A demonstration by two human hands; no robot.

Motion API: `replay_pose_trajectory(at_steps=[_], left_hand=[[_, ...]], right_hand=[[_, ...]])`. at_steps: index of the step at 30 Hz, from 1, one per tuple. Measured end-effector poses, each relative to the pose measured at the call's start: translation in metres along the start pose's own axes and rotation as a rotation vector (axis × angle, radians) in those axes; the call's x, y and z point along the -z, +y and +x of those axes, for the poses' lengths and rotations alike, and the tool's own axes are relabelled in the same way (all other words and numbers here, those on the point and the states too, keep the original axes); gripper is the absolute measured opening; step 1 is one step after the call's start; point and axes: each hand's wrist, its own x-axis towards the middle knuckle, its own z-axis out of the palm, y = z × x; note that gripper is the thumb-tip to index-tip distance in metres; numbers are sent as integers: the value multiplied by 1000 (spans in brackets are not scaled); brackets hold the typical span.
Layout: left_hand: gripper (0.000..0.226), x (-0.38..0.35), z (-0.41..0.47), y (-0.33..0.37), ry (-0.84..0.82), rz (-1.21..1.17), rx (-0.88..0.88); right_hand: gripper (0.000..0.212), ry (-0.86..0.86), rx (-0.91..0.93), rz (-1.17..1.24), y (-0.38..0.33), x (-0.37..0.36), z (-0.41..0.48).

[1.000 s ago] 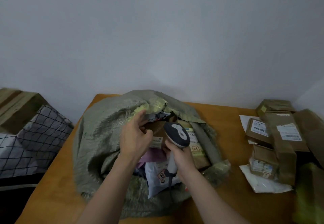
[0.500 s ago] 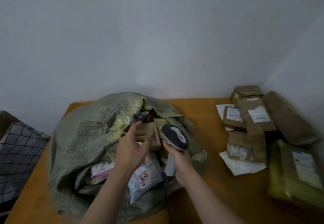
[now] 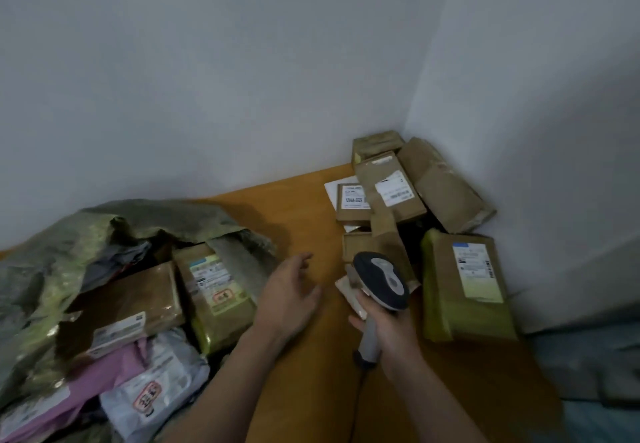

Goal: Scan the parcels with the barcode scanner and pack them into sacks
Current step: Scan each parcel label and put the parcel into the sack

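Several unscanned parcels heaped in the far right corner of the table, hard against the wall. Well apart on the left, an open green woven sack lying on its side, already holding a brown box, a green-taped parcel, a pink mailer and a grey-white mailer.

Right hand wrapped round the grip of the barcode scanner, held between sack and heap, just in front of the heap. Left hand empty, fingers loose and spread, over bare table beside the sack's mouth, pointing toward the heap.

Step in hand, most likely: fetching the next parcel. Best to pick one with its label already face up — the green-wrapped parcel just beside the scanner, or the small brown box further back. Take it by an edge, clear of the barcode, and tilt the label toward the scanner rather than twisting the scanner wrist.

Scanner's long axis near to far: handle low and toward the body, head raised and away, aimed at the heap; scan window not visible from here. Green-wrapped parcel's long axis also near to far, label running along it.
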Motion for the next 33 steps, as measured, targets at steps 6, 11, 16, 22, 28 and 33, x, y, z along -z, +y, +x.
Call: replay_pose_trajectory(at_steps=[6,11,16,22,28,33], left_hand=[[73,-71,58,45,-169,249,-68],[99,-107,104,55,-266,497,-6],[108,-123,118,59,-363,639,36],[94,-121,104,59,-348,648,120],[69,-84,72,65,-220,90,383],[70,-47,24,66,-59,-263,398]], right_hand=[[59,34,-10,62,-13,62,24],[45,-9,-51,100,-12,90,33],[55,10,-95,100,-8,105,35],[50,25,-101,92,-5,122,37],[39,-30,-85,100,-13,123,26],[58,-52,-77,79,-10,108,13]])
